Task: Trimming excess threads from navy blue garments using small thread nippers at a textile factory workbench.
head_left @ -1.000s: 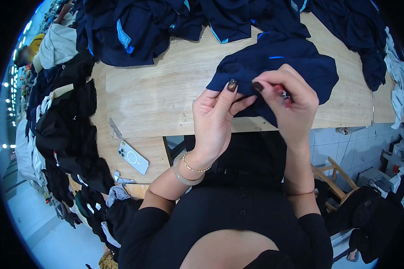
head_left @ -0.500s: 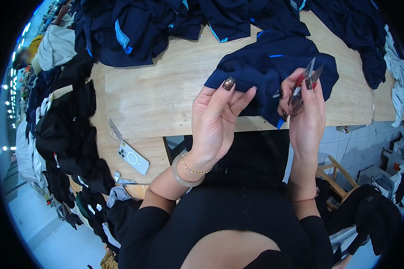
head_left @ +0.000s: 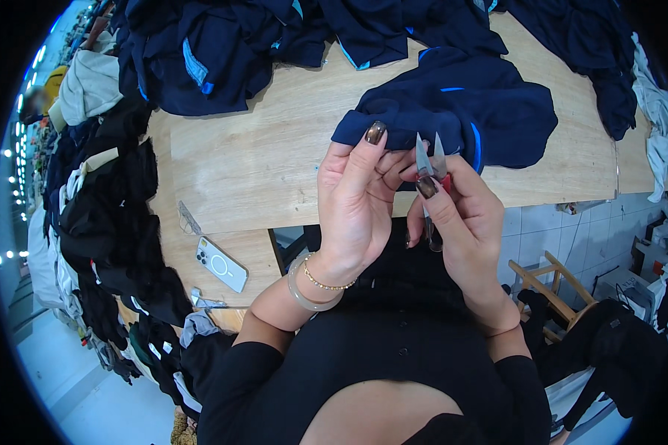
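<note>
We see a navy garment (head_left: 482, 111) with thin blue stripes lying on the wooden table (head_left: 260, 156), close to the near edge, and its nearest hem is lifted up into the left hand (head_left: 356, 200). The fingers (head_left: 371, 144) of this hand are closed on the hem, with the thumb on top of the cloth. Just beside it, the right hand (head_left: 460, 222) grasps a small pair of thread snips (head_left: 429, 167); the fingers are clenched around the body of the snips, and the two metal blades point upward, slightly apart, touching or almost touching the fabric edge. We cannot tell if the blades really cut into something. On the left wrist there are a pale bangle (head_left: 304, 293) and a thin bead bracelet (head_left: 326, 282).

Farther on the table, more dark blue garments (head_left: 215, 52) lie in a pile along the far side. On the lower left part of the table, well apart from the hands, a white phone (head_left: 221, 264) lies flat. Black clothes (head_left: 104, 222) hang over the left side of the table. At the right, below the table, a wooden stool (head_left: 542, 278) stands on the tiled floor (head_left: 571, 230).
</note>
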A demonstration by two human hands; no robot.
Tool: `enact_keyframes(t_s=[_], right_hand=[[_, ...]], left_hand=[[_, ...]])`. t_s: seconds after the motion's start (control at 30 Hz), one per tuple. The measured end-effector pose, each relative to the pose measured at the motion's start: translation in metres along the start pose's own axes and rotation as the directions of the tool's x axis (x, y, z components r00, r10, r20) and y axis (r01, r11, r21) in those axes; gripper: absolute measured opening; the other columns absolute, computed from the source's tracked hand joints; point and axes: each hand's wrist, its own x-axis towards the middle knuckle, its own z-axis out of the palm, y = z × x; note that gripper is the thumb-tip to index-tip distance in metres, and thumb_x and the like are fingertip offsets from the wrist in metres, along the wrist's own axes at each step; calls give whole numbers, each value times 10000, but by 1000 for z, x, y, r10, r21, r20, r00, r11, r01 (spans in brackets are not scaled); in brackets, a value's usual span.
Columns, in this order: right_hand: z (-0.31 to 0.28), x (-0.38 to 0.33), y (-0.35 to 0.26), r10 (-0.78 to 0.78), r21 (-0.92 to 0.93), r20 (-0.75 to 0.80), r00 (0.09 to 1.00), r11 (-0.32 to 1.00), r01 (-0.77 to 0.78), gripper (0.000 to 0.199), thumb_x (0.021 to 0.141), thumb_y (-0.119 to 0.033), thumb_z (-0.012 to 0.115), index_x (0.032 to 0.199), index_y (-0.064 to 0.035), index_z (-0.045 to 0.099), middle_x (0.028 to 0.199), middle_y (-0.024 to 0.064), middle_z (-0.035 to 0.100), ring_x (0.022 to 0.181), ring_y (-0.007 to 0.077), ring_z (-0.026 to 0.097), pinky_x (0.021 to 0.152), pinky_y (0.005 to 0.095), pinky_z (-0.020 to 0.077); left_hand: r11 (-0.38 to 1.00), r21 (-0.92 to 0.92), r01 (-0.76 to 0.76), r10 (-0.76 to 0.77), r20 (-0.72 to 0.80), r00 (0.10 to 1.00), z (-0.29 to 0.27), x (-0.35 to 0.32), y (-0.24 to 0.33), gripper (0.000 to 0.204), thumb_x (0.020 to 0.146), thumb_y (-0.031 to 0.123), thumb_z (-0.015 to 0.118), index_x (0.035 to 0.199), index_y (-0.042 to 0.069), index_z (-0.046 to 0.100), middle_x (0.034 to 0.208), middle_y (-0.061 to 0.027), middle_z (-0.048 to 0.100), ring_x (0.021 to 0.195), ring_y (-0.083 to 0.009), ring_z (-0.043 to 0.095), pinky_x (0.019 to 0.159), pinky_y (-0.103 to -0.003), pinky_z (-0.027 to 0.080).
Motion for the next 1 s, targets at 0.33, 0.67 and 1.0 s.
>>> enact_keyframes(t_s=[0.33,0.67,1.0], right_hand=[[1,3,1,20,21,-34,999,1000,-19,230,995,-164,487,1081,35,565,625,36,541,516,76,512,485,198,401],[1,4,-2,35,-53,-50,998,998,-37,221,999,-177,493,1071,15,575,605,33,549,499,59,496,470,183,376],[0,3,2,-55,22,-119,991,998,58,230,999,-171,488,1096,17,578,662,31,556,521,61,501,486,188,378]], left_hand=[[1000,10,-13,13,23,1000,-4,3,-2,212,971,166,557,1133,32,583,1080,-113,666,943,-177,661,845,-309,538],[1000,-6,-6,6,18,1000,-4,4,-2,216,982,173,538,1138,28,571,1098,-126,662,976,-210,666,850,-322,543],[1000,-20,-19,20,42,999,-4,4,-3,222,991,196,517,1094,9,575,1068,-143,666,991,-238,667,911,-354,537]])
